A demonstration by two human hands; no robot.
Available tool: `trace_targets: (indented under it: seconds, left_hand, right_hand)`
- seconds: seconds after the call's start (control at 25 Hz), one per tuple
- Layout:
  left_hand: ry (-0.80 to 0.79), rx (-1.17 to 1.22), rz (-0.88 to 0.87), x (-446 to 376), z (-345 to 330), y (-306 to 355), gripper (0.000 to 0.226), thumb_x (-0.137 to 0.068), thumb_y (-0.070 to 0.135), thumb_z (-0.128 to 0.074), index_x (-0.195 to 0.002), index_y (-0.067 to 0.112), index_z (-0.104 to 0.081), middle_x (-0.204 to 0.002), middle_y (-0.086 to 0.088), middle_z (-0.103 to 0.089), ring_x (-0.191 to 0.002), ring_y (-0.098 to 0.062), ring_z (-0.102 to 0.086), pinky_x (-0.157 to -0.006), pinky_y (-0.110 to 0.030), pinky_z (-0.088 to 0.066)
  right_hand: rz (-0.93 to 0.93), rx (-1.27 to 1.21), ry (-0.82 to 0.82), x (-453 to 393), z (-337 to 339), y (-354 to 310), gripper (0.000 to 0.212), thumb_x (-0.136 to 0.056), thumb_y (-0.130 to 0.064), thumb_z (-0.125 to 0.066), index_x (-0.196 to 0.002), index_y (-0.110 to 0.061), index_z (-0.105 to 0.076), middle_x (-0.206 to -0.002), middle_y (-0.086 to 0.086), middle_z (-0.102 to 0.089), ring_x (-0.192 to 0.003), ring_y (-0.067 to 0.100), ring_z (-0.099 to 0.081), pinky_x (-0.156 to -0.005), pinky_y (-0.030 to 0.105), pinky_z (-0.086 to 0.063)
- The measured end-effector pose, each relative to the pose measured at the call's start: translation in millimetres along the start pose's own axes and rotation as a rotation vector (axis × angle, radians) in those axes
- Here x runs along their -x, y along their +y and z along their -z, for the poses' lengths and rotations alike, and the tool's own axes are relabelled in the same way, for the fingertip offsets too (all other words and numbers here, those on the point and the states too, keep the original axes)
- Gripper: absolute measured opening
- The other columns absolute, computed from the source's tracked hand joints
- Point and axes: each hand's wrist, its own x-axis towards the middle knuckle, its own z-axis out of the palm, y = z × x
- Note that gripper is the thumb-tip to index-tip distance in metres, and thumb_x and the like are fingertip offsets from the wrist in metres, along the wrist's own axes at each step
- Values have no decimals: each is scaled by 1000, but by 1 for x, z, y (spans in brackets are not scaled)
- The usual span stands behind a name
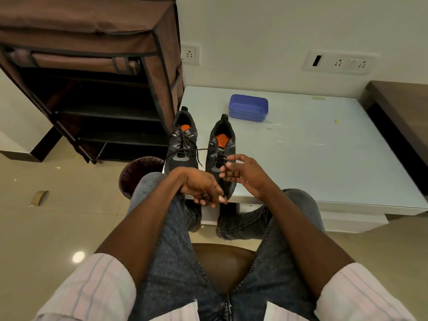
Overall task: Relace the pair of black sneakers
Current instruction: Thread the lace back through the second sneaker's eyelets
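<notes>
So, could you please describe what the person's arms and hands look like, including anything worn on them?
Both hands, left hand and right hand, are bare, with no gloves, and no rings or watch can be seen. The forearms are uncovered; pale sleeves with thin purplish stripes are rolled up to about the elbows on both arms.

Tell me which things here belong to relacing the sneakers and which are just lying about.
For the job:
left sneaker
right sneaker
lace
left hand
right hand
table, which holds the sneakers

Lying about:
blue box
shoe rack
bin
tape roll on the floor
</notes>
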Motion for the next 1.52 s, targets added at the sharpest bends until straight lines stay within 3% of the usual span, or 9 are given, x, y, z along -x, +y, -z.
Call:
trace_targets:
  seconds: [0.28,0.48,0.72,0.84,0.92,1.08,1.28,1.4,1.52]
  left_hand:
    - [1059,401,-293,-3,16,5,23,-89,5,-58,-109,13,-67,-86,-3,-62,-42,-8,-43,-36,-19,-30]
    - [685,378,-595,-7,7,12,31,-93,7,-65,-123,12,-64,-99,-3,-71,-50,-14,-55,-36,-19,-38]
    - [1078,337,-251,-16,27,-2,14,-89,15,-67,-79,6,-66,-70,-6,-59,-52,-13,-47,-44,-24,-36]
    - [1311,-17,147,-15,23,-9,15,-85,16,-62,-95,4,-65,-99,-11,-58,-72,-20,-55,-62,-31,-41]
    - [1360,-247,71,-17,17,-6,35,-85,16,-65,-119,9,-63,-127,-9,-49,-99,-24,-56,-84,-34,-46]
    - [1019,-93,-531,-24,10,11,53,-89,4,-63,-140,12,-52,-120,-1,-62,-112,-8,-52,-98,-18,-39]
    - [751,238,-435,-33,15,10,10,-98,12,-59,-100,8,-68,-79,-6,-64,-73,-13,-60,-77,-32,-53]
    - [702,407,-475,-29,16,15,22,-100,27,-58,-114,11,-63,-98,-3,-72,-92,-13,-66,-85,-26,-53]
    - [610,481,-439,-25,14,17,20,-98,18,-60,-113,4,-60,-76,-2,-65,-61,-15,-58,-61,-24,-52]
  right_hand:
    - [137,-152,156,-1,17,-6,14,-95,1,-50,-107,-3,-54,-83,16,-66,-47,15,-49,-49,26,-41]
    - [153,-189,85,-7,15,-12,7,-94,-2,-55,-99,-6,-58,-83,16,-68,-43,12,-45,-45,24,-36]
    - [232,-482,154,-21,52,-28,12,-94,-2,-50,-92,-10,-58,-84,9,-67,-42,9,-42,-46,22,-39]
    - [207,-376,258,-32,57,-31,16,-95,0,-48,-94,-9,-60,-84,8,-70,-44,11,-43,-46,22,-38]
    - [157,-108,256,-38,46,-25,13,-95,0,-49,-95,-6,-60,-85,10,-72,-43,12,-40,-44,23,-36]
    - [123,199,77,-44,20,-11,7,-93,-10,-62,-95,-4,-61,-83,18,-71,-39,13,-35,-44,24,-31]
    - [137,199,145,-48,31,-10,14,-92,-14,-66,-96,-3,-58,-76,16,-66,-39,11,-33,-47,26,-28]
    - [145,218,110,-46,29,-11,15,-91,-15,-67,-96,-3,-59,-77,18,-66,-40,11,-34,-44,24,-28]
    - [142,236,82,-45,25,-11,12,-90,-12,-67,-95,-3,-61,-73,16,-64,-39,10,-34,-43,22,-27]
